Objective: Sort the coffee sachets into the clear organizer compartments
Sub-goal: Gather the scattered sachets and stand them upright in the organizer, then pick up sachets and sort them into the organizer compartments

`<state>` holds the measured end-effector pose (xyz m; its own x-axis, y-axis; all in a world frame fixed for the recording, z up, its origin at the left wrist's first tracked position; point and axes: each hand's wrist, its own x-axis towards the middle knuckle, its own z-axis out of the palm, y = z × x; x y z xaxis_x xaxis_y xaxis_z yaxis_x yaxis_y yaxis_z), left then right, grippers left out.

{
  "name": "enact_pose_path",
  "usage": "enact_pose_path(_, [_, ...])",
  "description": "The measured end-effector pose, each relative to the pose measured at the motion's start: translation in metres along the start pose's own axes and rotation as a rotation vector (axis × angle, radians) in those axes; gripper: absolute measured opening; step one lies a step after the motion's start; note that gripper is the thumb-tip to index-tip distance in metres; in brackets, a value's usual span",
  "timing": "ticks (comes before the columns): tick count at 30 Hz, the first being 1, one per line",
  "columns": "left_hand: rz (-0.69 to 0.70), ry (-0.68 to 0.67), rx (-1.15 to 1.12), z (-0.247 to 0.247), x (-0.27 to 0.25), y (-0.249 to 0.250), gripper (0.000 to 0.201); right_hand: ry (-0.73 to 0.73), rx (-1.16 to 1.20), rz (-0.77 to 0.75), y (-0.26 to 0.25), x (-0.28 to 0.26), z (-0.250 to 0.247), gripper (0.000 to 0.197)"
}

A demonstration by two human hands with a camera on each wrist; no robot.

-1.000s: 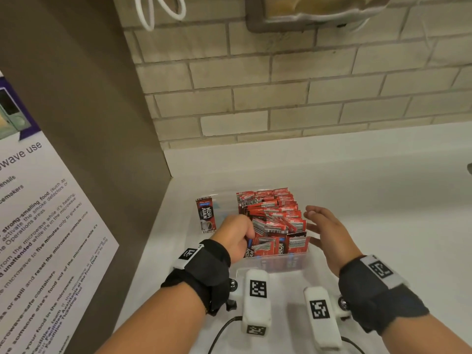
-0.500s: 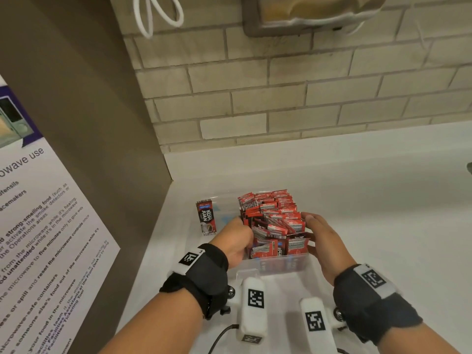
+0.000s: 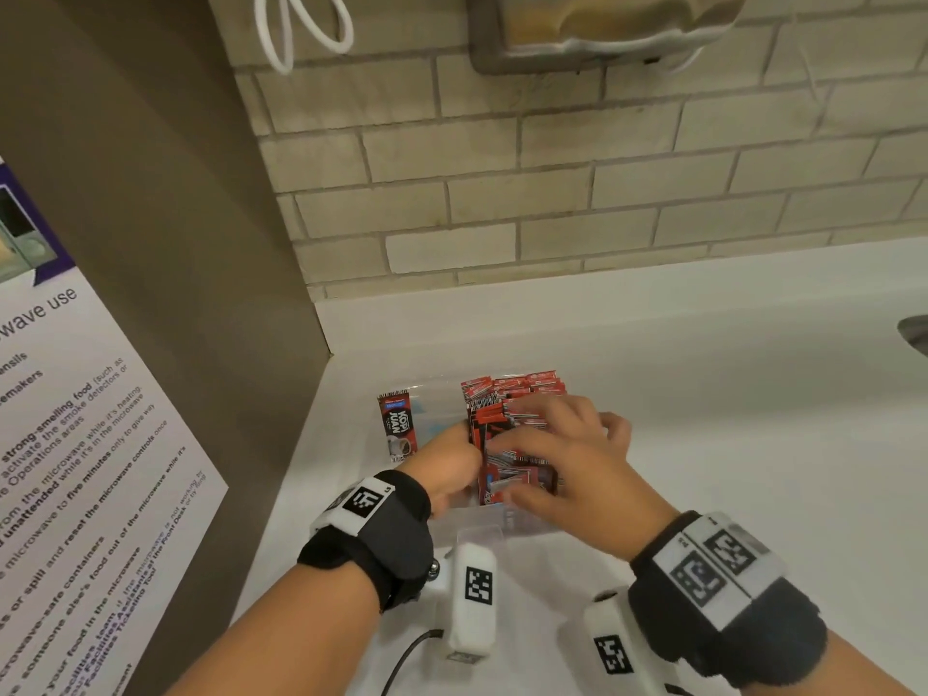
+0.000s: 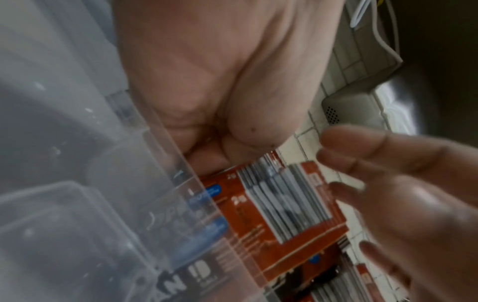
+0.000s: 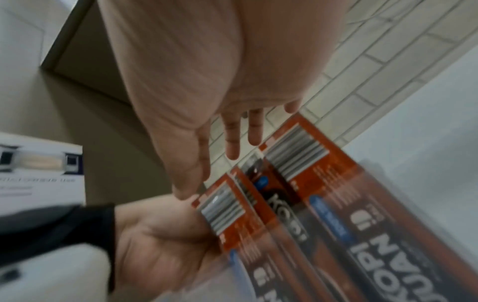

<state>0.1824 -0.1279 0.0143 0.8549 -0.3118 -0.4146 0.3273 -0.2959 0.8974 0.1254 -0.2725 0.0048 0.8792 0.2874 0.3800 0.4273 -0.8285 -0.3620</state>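
A clear organizer (image 3: 527,522) stands on the white counter, its right compartment packed with upright red coffee sachets (image 3: 512,394). One dark sachet (image 3: 396,427) stands alone at the organizer's left side. My left hand (image 3: 452,462) is curled against the left of the stack, its fingers gripping sachets (image 5: 222,210) at the near end. My right hand (image 3: 562,444) lies over the top of the stack with straight, spread fingers (image 5: 232,132) and holds nothing. The left wrist view shows the organizer's clear wall (image 4: 103,183) beside the sachets (image 4: 271,204).
A brown side panel with a microwave-use poster (image 3: 75,444) rises close on the left. A brick wall (image 3: 552,193) stands behind, with a dispenser (image 3: 602,27) and a white cable loop (image 3: 301,32) above. A sink edge (image 3: 916,334) shows far right.
My right hand has come from the right side of the stack to lie over its top. My left hand stays curled at the stack's left.
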Motion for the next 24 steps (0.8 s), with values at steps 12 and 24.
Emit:
enact_pose_path(12, [-0.077,-0.031,0.023,0.000,0.006,-0.002,0.051,0.125,-0.378,-0.156,-0.011,0.016,-0.002,0.025])
enact_pose_path(24, [-0.085,0.033,0.042,-0.007,0.004,-0.001,0.042,-0.003,-0.154,0.042,0.002,0.004,-0.013,0.055])
